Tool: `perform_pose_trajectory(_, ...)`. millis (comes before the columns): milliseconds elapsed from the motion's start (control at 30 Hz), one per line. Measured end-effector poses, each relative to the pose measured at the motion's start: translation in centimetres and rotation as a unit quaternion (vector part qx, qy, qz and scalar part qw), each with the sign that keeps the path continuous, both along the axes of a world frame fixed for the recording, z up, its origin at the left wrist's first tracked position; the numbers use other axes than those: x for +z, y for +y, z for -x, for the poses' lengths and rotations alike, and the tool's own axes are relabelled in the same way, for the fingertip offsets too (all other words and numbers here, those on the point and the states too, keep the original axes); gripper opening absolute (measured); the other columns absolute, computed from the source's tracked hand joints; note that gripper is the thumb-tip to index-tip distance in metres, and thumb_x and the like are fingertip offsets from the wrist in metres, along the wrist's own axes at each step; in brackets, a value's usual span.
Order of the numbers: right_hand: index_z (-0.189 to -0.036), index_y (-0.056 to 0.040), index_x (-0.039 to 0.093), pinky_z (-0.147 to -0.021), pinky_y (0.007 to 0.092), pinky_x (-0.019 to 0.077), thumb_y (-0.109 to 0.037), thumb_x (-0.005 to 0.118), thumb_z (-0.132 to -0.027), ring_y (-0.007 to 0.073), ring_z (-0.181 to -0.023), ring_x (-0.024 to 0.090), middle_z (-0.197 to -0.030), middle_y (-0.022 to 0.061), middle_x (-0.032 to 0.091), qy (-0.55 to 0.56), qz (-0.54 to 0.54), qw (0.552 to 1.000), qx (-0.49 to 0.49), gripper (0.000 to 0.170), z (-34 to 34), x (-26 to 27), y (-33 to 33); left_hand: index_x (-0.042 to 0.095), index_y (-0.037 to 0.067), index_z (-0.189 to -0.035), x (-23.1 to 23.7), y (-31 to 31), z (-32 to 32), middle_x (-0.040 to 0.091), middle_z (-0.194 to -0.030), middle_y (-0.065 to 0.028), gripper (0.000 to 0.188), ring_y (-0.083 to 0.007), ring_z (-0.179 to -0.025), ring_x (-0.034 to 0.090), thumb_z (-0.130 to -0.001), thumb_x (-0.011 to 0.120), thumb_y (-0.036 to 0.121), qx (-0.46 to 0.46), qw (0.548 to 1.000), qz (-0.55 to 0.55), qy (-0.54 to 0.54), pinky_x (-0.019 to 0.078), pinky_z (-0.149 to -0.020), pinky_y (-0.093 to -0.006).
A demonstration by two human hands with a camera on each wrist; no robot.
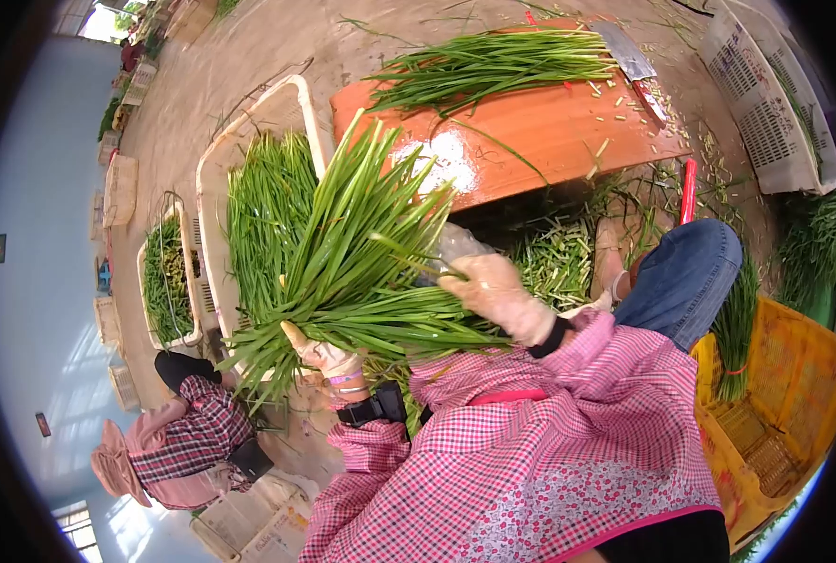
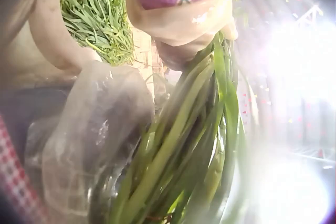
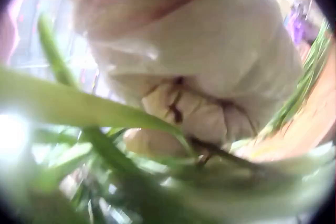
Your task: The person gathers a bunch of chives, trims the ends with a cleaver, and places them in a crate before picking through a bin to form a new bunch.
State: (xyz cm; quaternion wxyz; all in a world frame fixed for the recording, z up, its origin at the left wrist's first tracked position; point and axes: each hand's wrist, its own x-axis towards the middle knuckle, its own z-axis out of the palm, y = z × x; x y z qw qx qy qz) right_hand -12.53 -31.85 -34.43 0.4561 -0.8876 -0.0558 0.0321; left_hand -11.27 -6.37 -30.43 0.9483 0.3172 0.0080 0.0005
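A gloved left hand (image 1: 324, 355) grips a large loose bunch of long green leaves (image 1: 366, 225) from below. The left wrist view has that hand (image 2: 184, 22) at the top, stalks (image 2: 184, 129) hanging from it. To the right of the bunch, the gloved right hand (image 1: 498, 293) pinches a thin leaf or two. In the right wrist view its curled fingers (image 3: 194, 113) close on a leaf (image 3: 94, 106); the fingertips are partly hidden by greens. Clear plastic (image 1: 455, 246) lies behind the right hand.
An orange board (image 1: 502, 131) carries a pile of greens (image 1: 493, 66) and a cleaver (image 1: 624, 52). A white crate of greens (image 1: 213, 197) stands left, a yellow crate (image 1: 793, 347) right. Cut stem pieces (image 1: 554, 263) lie below the board. Another person (image 1: 188, 427) sits at lower left.
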Motion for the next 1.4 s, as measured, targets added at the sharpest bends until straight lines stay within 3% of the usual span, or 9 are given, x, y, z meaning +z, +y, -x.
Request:
perform_pose_trajectory(67, -0.09, -0.0021, 0.067, -0.056, 0.0273, 0.0484, -0.03, 0.061, -0.088, 0.0142, -0.061, 0.061, -0.073, 0.0068, 0.066, 0.268, -0.33, 0.905, 0.016, 0.029, 0.3, 0.2, -3.1, 0.028, 0.022, -0.147, -1.8, 1.4, 0.1, 0.036, -0.146, -0.0108, 0.065, -0.0378, -0.129, 0.038, -0.093, 0.045, 0.053, 0.026, 0.999, 0.019, 0.02, 0.0282, -0.106, -0.0595)
perform_pose_trajectory(267, -0.097, 0.0016, 0.061, -0.051, 0.0199, 0.0373, -0.021, 0.056, -0.094, 0.0036, -0.053, 0.043, -0.083, -0.0025, 0.057, 0.202, -0.737, 0.644, -0.037, 0.024, 0.7, -8.9, -14.6, 0.037, 0.015, -0.143, -1.2, 1.9, 0.5, 0.039, -0.144, -0.0117, 0.065, -0.0345, -0.126, 0.041, -0.092, 0.045, 0.055, 0.007, 1.0, 0.009, -0.002, 0.0279, -0.108, -0.0549)
perform_pose_trajectory(400, -0.096, -0.0047, 0.067, -0.05, 0.0194, 0.0378, -0.029, 0.058, -0.093, 0.0036, -0.055, 0.047, -0.069, -0.0033, 0.056, 0.229, -0.067, 0.88, -0.41, 0.026, 4.0, -18.3, -18.4, 0.039, 0.011, -0.141, -2.2, 2.6, 1.5, 0.039, -0.144, -0.0118, 0.069, -0.0356, -0.126, 0.041, -0.09, 0.048, 0.057, 0.006, 0.999, 0.002, 0.054, 0.0309, -0.107, -0.0553)
perform_pose_trajectory(567, -0.099, -0.0061, 0.066, -0.055, 0.0212, 0.0447, -0.03, 0.067, -0.087, 0.0069, -0.063, 0.055, -0.08, 0.0017, 0.063, 0.227, -0.378, 0.892, -0.1, 0.027, 0.6, -4.0, -11.1, 0.045, 0.009, -0.137, -5.6, 5.2, 1.7, 0.046, -0.139, -0.0129, 0.074, -0.0365, -0.122, 0.045, -0.085, 0.051, 0.062, 0.063, 0.984, -0.027, 0.162, 0.0345, -0.103, -0.0562)
perform_pose_trajectory(667, -0.119, -0.0041, 0.056, -0.083, 0.0286, 0.0484, -0.029, 0.072, -0.081, 0.0158, -0.09, 0.059, -0.102, 0.0059, 0.064, 0.196, -0.308, 0.93, 0.049, 0.048, 0.2, -3.2, -6.0, 0.045, 0.01, -0.136, -3.9, 3.3, 1.2, 0.046, -0.139, -0.0123, 0.073, -0.0362, -0.122, 0.044, -0.085, 0.051, 0.062, 0.078, 0.984, -0.034, 0.159, 0.033, -0.104, -0.0562)
perform_pose_trajectory(967, -0.089, -0.0026, 0.068, -0.059, 0.0269, 0.0456, -0.03, 0.06, -0.091, 0.0122, -0.063, 0.056, -0.075, 0.0005, 0.064, 0.182, -0.216, 0.934, 0.221, 0.029, 2.4, 0.9, -6.6, 0.047, 0.008, -0.135, -2.1, 1.2, -0.7, 0.047, -0.137, -0.0138, 0.068, -0.0353, -0.121, 0.046, -0.085, 0.057, 0.054, -0.067, 0.996, 0.056, 0.021, 0.0355, -0.103, -0.0535)
perform_pose_trajectory(1233, -0.107, -0.0088, 0.068, -0.057, 0.0283, 0.0484, -0.03, 0.065, -0.085, 0.0131, -0.06, 0.059, -0.085, 0.0009, 0.068, 0.386, -0.248, 0.883, 0.095, 0.031, 3.4, -0.4, -12.1, 0.046, 0.015, -0.137, -2.6, -0.3, -1.7, 0.047, -0.138, -0.0137, 0.061, -0.0361, -0.12, 0.047, -0.091, 0.045, 0.055, 0.062, 0.996, 0.005, 0.067, 0.0344, -0.104, -0.0548)
perform_pose_trajectory(1333, -0.106, -0.014, 0.07, -0.065, 0.0301, 0.0506, -0.019, 0.066, -0.084, 0.0198, -0.069, 0.062, -0.087, 0.0024, 0.065, -0.031, 0.169, 0.976, -0.131, 0.023, 2.6, -1.6, -11.3, 0.045, 0.014, -0.137, -3.5, 0.6, -1.5, 0.045, -0.139, -0.0137, 0.062, -0.036, -0.121, 0.046, -0.091, 0.045, 0.055, 0.045, 0.996, 0.023, 0.072, 0.0339, -0.104, -0.0551)
perform_pose_trajectory(1400, -0.105, -0.0225, 0.068, -0.067, 0.0312, 0.0532, -0.019, 0.069, -0.075, 0.0197, -0.082, 0.064, -0.094, -0.0024, 0.064, -0.111, -0.004, 0.993, -0.047, 0.03, 1.3, -1.4, -9.4, 0.045, 0.014, -0.138, -3.8, 0.5, -1.4, 0.045, -0.139, -0.0137, 0.062, -0.0359, -0.122, 0.045, -0.091, 0.046, 0.055, 0.034, 0.996, 0.03, 0.077, 0.0341, -0.105, -0.0549)
